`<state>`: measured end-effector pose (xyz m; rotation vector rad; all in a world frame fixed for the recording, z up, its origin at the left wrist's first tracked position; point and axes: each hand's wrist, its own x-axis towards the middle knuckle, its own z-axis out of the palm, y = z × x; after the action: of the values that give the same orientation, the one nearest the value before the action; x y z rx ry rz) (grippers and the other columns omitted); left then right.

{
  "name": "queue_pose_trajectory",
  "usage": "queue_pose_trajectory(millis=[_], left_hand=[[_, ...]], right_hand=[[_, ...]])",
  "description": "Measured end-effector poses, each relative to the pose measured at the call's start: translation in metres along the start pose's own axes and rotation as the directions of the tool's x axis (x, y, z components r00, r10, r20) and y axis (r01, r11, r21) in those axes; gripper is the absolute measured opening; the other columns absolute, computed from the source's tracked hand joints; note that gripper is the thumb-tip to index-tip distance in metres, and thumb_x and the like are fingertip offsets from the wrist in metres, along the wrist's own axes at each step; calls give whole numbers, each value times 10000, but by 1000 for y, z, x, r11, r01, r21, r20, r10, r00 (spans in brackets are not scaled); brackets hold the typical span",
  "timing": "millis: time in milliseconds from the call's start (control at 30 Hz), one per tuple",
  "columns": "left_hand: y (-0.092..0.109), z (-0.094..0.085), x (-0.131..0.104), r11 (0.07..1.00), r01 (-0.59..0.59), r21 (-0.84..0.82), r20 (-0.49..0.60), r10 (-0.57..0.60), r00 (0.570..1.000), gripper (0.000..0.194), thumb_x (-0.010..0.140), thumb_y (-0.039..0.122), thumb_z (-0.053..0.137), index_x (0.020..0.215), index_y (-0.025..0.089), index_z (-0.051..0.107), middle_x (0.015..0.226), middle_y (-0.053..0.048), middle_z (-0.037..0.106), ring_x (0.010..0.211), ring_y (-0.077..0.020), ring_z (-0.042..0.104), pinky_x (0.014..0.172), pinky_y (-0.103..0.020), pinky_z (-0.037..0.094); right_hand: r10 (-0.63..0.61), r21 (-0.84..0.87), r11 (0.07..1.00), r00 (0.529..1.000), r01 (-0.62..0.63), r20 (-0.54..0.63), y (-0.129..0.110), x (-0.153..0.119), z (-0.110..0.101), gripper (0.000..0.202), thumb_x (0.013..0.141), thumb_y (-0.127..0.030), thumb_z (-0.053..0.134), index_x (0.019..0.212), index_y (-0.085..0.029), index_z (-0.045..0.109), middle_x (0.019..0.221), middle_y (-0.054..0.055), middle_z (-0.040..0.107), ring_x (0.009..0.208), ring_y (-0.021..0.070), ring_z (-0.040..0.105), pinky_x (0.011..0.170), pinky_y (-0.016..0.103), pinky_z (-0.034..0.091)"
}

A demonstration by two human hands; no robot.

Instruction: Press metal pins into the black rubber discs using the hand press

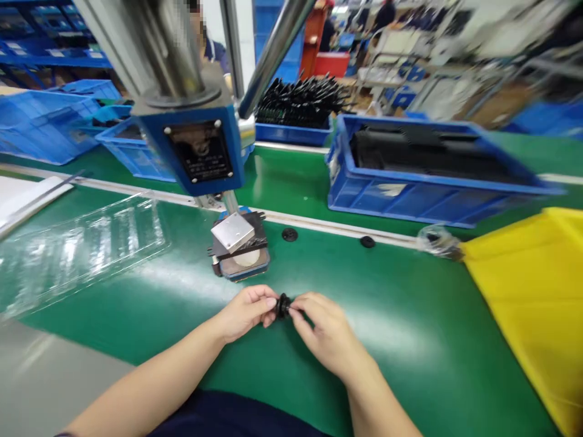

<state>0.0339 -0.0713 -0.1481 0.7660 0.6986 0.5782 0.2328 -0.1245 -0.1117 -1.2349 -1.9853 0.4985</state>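
Between my two hands is a small black round part with ridged rings (283,306), held just above the green table. My left hand (248,312) pinches its left side between thumb and fingers. On the other side, the fingertips of my right hand (325,331) close on its right end. What exactly the part is, I cannot make out. Beyond my hands stands a bench press (195,145) with a metal block (232,232) over its base. Two flat black discs, one nearer the press (289,234) and one farther right (367,241), lie on the table.
A clear plastic tray (86,249) lies at the left. Behind the white rail, a blue crate (387,203) holds black parts, and another blue bin (291,134) holds thin black pieces. A yellow bin (532,291) borders the right side, beside a clear plastic bag (437,240).
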Motion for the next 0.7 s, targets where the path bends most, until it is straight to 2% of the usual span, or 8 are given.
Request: queue_pose_trajectory(millis=[233,433,567,700], left_hand=[[-4,3,2,1000,8,29,-7,-8,1000,269,830,378,691,848,121,615,616,1,568,533,-79,476,548,-223,334],[-4,7,1,1000,3,21,-20,-2,1000,319,824,425,691,810,120,599,620,5,554,524,-69,450,532,-217,319],[-6,7,0,1000,-6,-25,-23,5,1000,328,797,431,717,770,128,596,594,16,537,515,-64,421,526,-213,319],[-7,7,0,1000,2,8,-17,-2,1000,337,787,440,724,757,131,593,589,14,542,503,-63,412,514,-209,310]], right_hand=[[134,94,986,990,-139,49,3,-2,1,92,894,-185,560,863,-197,646,814,4,645,760,110,582,719,231,446],[161,59,985,987,-159,-22,1,-3,6,117,842,-113,553,848,-183,647,796,11,638,737,114,574,696,227,432],[176,52,983,984,-174,-35,0,-3,7,62,853,-165,599,828,-188,651,786,2,644,731,108,579,698,219,438],[189,38,981,981,-188,-45,0,-5,6,42,831,-167,619,808,-189,648,774,0,644,728,112,583,695,220,439]])
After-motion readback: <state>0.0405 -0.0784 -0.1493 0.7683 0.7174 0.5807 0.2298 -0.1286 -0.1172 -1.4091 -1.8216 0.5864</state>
